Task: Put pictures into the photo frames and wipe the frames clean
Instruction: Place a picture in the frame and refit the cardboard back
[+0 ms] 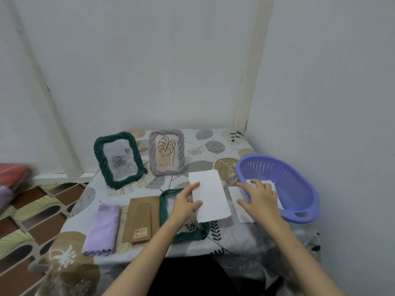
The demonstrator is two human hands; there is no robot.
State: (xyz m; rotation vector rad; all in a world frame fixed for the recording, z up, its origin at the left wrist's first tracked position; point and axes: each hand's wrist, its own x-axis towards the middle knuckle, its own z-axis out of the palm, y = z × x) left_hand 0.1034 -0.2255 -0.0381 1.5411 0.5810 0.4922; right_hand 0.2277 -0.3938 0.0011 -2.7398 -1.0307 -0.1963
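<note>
My left hand point(186, 200) pinches the left edge of a white sheet of paper point(210, 195), held above a dark green frame point(165, 212) that lies flat on the table. My right hand point(259, 197) has its fingers spread, resting over another white picture point(239, 205) beside the purple basket point(299, 201). At the back stand a dark green frame point(118, 159) with a grey rose picture and a lilac frame point(167, 151) with a leaf drawing. A folded lilac cloth point(101, 228) lies at the front left.
A brown cardboard backing point(140, 220) lies between the cloth and the flat frame. White paper point(272, 184) sits in the basket. The small table with its leaf-print cover point(209, 146) stands in a wall corner. Red and purple fabric point(12, 178) is at far left above tiled floor.
</note>
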